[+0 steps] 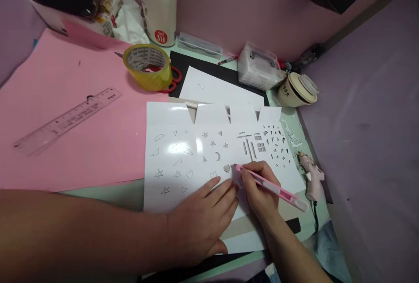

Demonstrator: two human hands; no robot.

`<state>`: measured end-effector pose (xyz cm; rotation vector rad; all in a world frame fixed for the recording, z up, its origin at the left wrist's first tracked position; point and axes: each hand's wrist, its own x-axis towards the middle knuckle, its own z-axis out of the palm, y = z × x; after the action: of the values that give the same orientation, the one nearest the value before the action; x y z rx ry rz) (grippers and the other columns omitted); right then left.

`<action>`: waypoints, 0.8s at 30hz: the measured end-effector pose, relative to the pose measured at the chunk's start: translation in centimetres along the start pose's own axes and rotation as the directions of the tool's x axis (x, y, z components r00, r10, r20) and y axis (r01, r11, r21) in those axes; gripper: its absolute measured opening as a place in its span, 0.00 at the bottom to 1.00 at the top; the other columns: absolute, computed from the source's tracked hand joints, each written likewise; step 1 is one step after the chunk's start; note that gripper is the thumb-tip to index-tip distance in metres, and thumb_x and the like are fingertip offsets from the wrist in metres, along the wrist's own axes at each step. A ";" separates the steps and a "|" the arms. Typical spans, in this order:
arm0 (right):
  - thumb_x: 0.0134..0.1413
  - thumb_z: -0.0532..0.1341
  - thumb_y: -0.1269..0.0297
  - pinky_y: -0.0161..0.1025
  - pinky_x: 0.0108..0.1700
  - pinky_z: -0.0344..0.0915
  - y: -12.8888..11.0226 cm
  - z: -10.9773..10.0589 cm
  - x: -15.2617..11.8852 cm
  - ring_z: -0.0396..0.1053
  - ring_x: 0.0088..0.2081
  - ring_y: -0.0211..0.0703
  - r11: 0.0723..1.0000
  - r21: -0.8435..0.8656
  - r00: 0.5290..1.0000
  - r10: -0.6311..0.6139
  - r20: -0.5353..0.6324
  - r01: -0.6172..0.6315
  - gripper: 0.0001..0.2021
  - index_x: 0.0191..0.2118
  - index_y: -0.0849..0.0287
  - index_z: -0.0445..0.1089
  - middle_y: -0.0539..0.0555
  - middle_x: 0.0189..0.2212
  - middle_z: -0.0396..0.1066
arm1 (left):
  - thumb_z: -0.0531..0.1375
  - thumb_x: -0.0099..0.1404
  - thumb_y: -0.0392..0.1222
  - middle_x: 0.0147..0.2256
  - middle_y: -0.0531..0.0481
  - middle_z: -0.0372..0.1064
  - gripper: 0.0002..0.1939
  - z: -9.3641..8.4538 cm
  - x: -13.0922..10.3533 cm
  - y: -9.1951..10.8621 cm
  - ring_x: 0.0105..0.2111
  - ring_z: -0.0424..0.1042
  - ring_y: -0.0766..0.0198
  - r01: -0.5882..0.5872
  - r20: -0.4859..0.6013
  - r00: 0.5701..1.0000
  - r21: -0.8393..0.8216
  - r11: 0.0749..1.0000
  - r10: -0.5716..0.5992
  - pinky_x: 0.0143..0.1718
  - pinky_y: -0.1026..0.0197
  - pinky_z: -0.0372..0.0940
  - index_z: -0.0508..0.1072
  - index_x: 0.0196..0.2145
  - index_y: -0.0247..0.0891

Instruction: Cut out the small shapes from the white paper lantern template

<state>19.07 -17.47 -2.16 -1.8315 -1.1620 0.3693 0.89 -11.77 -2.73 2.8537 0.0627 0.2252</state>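
Pink cutter (274,188) slants in the curled right hand (261,200), left hand (207,215) flat.

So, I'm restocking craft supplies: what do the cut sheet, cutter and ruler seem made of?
Sheet: white paper or thin card, its glossy face catching bright glare.
Cutter: probably plastic; smooth, pink, moulded-looking handle.
Ruler: likely glossy clear plastic; pink shows through.

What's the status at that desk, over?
Left hand resting on the white sheet. Right hand holding pink cutter, tip beside the heart cutout. Middle stars cut out, far-left ones only outlined. Left fingertips close to the cutter's tip.
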 end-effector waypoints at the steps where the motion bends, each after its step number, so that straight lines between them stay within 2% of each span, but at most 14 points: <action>1: 0.56 0.63 0.65 0.37 0.28 0.65 0.2 0.1 -0.2 0.68 0.27 0.40 1.000 0.001 1.000 -0.028 -0.008 0.028 0.04 0.31 0.55 0.69 0.49 0.25 0.70 | 0.54 0.66 0.67 0.65 0.36 0.55 0.42 0.1 -0.1 0.0 0.67 0.49 0.43 0.016 -0.012 1.000 -0.009 1.000 -0.016 0.67 0.42 0.41 0.61 0.64 0.31; 4: 0.56 0.63 0.68 0.38 0.29 0.66 0.6 0.4 -0.6 0.69 0.28 0.40 0.997 0.004 0.997 -0.073 -0.026 0.073 0.03 0.32 0.55 0.69 0.50 0.26 0.72 | 0.54 0.65 0.69 0.64 0.39 0.58 0.41 0.1 -0.2 0.1 0.67 0.47 0.36 0.068 -0.035 0.997 -0.032 0.997 -0.069 0.65 0.35 0.40 0.64 0.63 0.34; 7: 0.55 0.63 0.70 0.38 0.30 0.66 0.5 0.5 -0.7 0.70 0.28 0.41 0.996 -0.014 0.996 -0.088 -0.004 0.088 0.03 0.32 0.55 0.69 0.50 0.27 0.72 | 0.54 0.65 0.68 0.63 0.39 0.59 0.40 0.1 -0.2 0.2 0.66 0.45 0.34 0.077 -0.043 0.996 -0.034 0.996 -0.078 0.64 0.32 0.40 0.66 0.62 0.34; 16: 0.55 0.63 0.70 0.38 0.30 0.66 0.5 0.4 -0.8 0.70 0.27 0.40 0.992 -0.076 0.994 -0.099 0.041 0.102 0.03 0.32 0.55 0.68 0.50 0.27 0.73 | 0.53 0.67 0.66 0.64 0.41 0.58 0.36 -0.2 -0.1 0.1 0.66 0.46 0.33 0.069 -0.024 0.997 -0.022 0.997 -0.069 0.64 0.31 0.42 0.67 0.61 0.36; 24: 0.56 0.61 0.72 0.35 0.27 0.65 -0.5 0.6 -0.5 0.70 0.26 0.38 0.964 -0.167 0.978 -0.205 0.032 0.208 0.05 0.31 0.57 0.67 0.48 0.25 0.72 | 0.56 0.66 0.64 0.63 0.40 0.59 0.36 -0.2 -0.1 0.3 0.66 0.46 0.33 0.074 -0.028 0.997 -0.014 0.997 -0.074 0.63 0.31 0.42 0.67 0.61 0.35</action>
<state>18.13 -17.43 -2.16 -1.8316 -1.4170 0.1686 0.74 -12.06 -2.49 2.8295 0.1720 0.2497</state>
